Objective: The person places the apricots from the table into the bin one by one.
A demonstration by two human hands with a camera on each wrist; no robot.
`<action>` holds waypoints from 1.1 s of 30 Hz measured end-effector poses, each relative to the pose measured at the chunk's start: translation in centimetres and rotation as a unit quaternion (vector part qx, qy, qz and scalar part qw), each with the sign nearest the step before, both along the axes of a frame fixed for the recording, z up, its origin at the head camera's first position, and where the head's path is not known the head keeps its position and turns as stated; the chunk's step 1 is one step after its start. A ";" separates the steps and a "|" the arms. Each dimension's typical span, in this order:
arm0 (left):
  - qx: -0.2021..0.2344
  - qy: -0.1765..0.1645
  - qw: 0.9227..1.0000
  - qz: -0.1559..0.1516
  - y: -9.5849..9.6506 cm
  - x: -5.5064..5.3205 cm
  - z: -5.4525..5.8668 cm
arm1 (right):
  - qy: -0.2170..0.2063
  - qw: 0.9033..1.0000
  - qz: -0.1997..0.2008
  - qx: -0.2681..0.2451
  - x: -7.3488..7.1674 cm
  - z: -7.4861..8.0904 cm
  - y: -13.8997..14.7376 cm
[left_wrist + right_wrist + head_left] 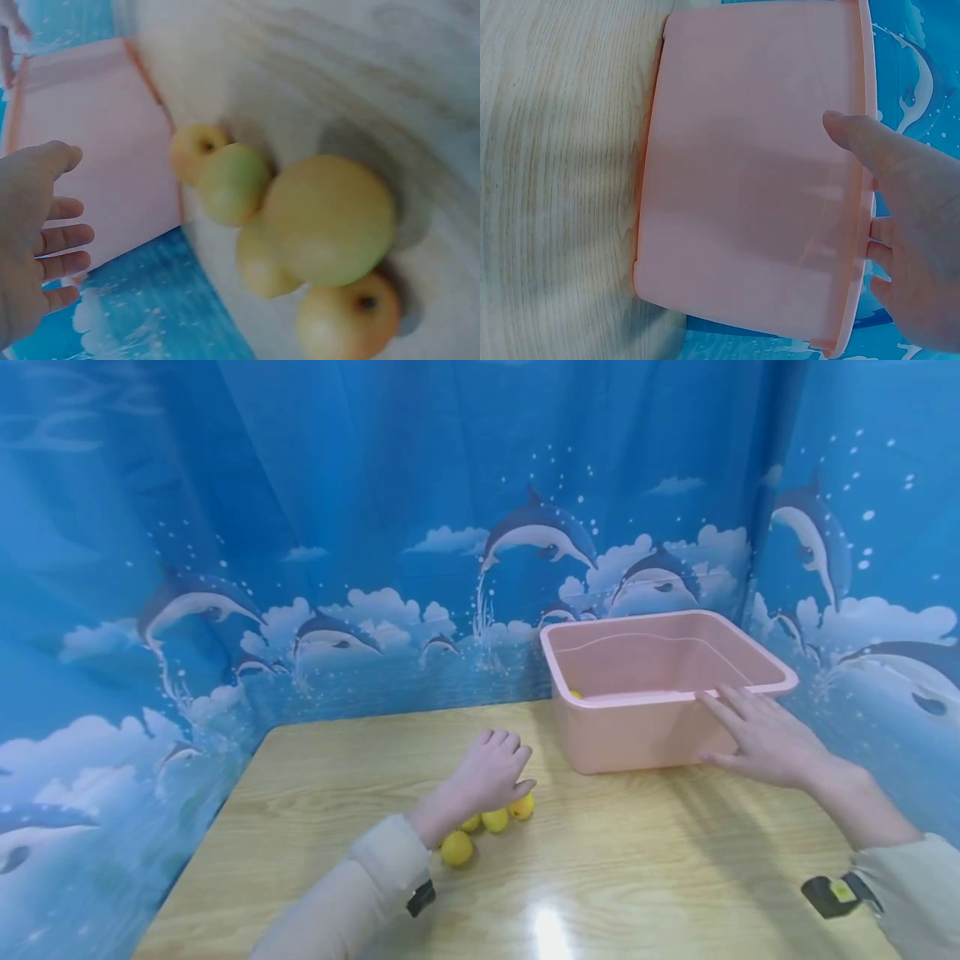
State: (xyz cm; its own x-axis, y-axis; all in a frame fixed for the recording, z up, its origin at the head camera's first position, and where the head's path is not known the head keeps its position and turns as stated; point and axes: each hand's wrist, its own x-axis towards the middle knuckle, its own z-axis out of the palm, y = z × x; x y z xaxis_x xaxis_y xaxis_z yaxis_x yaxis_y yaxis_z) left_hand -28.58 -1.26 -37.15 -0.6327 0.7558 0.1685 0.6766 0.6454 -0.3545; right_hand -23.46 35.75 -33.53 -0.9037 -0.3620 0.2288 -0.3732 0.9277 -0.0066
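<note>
In the head view my left hand (491,770) hovers over a cluster of small yellow fruits (457,848), which partly hides them. The left wrist view shows this hand with its fingers apart and nothing between them; several round yellow-green fruits (330,219), apple-like with dark dimples, lie beside it on the table. My right hand (772,735) is at the front rim of a pink plastic bin (637,735), fingertips at the rim and thumb by the outer wall. In the right wrist view the thumb (840,127) stands in front of that wall.
A bit of yellow fruit (575,693) shows inside the bin; its front wall hides most of the floor. The wooden table (600,877) ends at a blue dolphin-print curtain (375,527) behind and on both sides. The bin stands at the table's back right.
</note>
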 end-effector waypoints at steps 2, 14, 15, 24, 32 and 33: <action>-0.011 -0.003 1.000 -0.003 -0.1 0.2 -0.6 | 0.005 1.000 0.006 -0.001 0.0 -0.1 0.1; -0.030 -0.008 1.000 0.004 -0.3 0.5 -4.3 | -0.007 1.000 0.001 0.008 -0.1 0.0 0.0; -0.034 -0.011 0.999 0.007 -0.4 0.5 -4.4 | -0.006 1.000 0.002 0.008 -0.1 0.0 0.0; -0.063 -0.043 0.996 0.039 -0.4 0.0 -5.1 | -0.001 1.000 0.004 0.004 -0.1 0.0 0.1; -0.076 -0.051 0.995 0.045 -0.1 -0.3 -5.4 | -0.014 1.000 -0.003 0.004 -0.1 0.2 -0.1; -0.077 -0.052 0.995 0.043 -0.1 -0.4 -5.4 | -0.015 1.000 -0.004 0.005 -0.1 0.2 -0.1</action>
